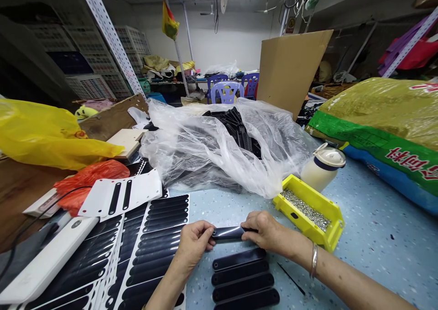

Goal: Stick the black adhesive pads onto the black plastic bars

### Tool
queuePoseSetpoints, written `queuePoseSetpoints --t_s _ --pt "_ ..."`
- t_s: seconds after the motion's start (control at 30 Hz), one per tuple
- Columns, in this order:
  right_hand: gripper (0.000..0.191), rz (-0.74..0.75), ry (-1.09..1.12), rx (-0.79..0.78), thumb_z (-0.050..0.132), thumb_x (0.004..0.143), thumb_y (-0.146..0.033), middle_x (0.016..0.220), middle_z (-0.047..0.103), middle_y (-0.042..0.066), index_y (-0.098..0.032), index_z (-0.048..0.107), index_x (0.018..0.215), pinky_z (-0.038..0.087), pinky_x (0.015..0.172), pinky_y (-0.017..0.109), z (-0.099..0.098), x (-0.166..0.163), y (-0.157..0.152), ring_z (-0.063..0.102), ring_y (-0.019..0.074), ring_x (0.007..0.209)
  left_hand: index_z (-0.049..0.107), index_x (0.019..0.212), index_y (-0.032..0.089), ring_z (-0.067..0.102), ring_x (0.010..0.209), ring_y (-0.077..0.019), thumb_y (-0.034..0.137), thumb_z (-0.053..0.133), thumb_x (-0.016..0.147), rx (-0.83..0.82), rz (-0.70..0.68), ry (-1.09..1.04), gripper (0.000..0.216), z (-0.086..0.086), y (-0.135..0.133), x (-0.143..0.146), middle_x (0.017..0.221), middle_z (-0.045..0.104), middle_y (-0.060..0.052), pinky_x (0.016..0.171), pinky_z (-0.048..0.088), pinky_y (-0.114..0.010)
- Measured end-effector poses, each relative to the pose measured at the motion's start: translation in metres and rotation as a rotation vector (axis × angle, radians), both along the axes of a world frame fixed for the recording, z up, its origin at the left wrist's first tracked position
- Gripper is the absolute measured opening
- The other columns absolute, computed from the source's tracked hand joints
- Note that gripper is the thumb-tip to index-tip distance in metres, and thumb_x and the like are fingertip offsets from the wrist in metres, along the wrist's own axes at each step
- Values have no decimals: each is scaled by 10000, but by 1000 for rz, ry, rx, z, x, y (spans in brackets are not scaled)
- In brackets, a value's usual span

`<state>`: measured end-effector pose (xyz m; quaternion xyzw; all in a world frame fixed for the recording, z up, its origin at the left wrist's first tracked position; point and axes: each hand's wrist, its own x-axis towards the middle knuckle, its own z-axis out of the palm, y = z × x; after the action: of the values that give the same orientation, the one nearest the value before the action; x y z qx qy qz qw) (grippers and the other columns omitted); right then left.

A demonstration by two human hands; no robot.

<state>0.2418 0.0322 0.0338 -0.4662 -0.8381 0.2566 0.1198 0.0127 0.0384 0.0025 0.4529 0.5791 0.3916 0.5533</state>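
Observation:
Both hands grip one flat black strip [228, 233] with rounded ends, level above the blue speckled table. My left hand [195, 241] pinches its left end, where a small hole shows. My right hand [262, 230] closes around the right end, partly hiding it. Just below the hands, several similar black strips [243, 280] lie in a neat column. Left of my left hand are white sheets of black rounded stickers [155, 241], overlapping each other. A thin black rod [290, 278] lies beneath my right forearm.
A yellow bin [337, 232] of small metal parts stands right of my hands, with a cream jug [320, 168] behind it. Clear plastic bags [191, 150] holding black parts fill the table's back. A large woven sack [383, 127] lies at right, a white bar-shaped device [51, 260] at left.

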Motion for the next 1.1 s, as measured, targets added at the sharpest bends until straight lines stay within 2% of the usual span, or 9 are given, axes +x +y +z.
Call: queuePoseSetpoints --t_s 0.37,0.53,0.63,0.73,0.8,0.87,0.97,1.1 --pt "90 -8 -12 -35 661 861 -179 782 657 27 -174 729 803 426 714 228 7 -2 -1 595 148 753 706 590 140 569 378 -125 439 761 570 21 -8 24 304 -5 0 -1 417 619 -21 390 439 -193" --pt "90 -9 -19 -6 666 861 -185 778 665 38 -164 729 801 426 717 230 5 -2 -1 602 160 767 747 659 146 518 329 -128 444 696 641 58 -16 163 303 -8 -1 -3 424 624 -22 358 395 -216" --pt "89 0 -17 8 676 854 -199 775 673 46 -157 732 797 426 710 234 0 -1 1 606 164 758 781 776 182 629 453 -197 384 632 739 240 -20 364 254 -4 -3 -6 515 693 -43 460 485 -276" --pt "91 2 -13 21 677 850 -211 774 679 45 -162 733 797 433 712 241 -5 0 1 612 170 757 782 904 221 728 772 -269 270 580 800 569 -37 543 232 1 -8 -7 815 787 -85 708 557 -357" --pt "86 -16 -10 46 677 851 -219 792 685 49 -167 736 816 440 741 254 -8 0 1 618 179 786 761 1004 245 717 938 -285 189 535 827 783 -136 613 292 3 -11 -5 1020 775 -92 833 541 -409" --pt "89 -20 -5 69 680 849 -226 803 691 59 -161 742 848 445 755 262 -13 1 0 623 185 799 729 1081 263 682 1059 -309 134 510 839 929 -255 675 351 1 -14 0 1138 740 -88 888 521 -462" --pt "125 4 0 99 680 852 -233 802 697 75 -146 747 910 451 734 264 -23 1 1 628 186 778 693 1140 236 605 1186 -359 113 519 832 1022 -358 756 374 -7 -15 7 1195 713 -104 888 524 -505" --pt "152 3 -12 141 669 856 -222 816 698 84 -144 742 965 460 736 272 -31 1 -1 635 196 790 694 1115 206 610 1182 -349 97 509 843 1041 -451 776 346 -18 -11 12 1162 727 -121 892 538 -495"
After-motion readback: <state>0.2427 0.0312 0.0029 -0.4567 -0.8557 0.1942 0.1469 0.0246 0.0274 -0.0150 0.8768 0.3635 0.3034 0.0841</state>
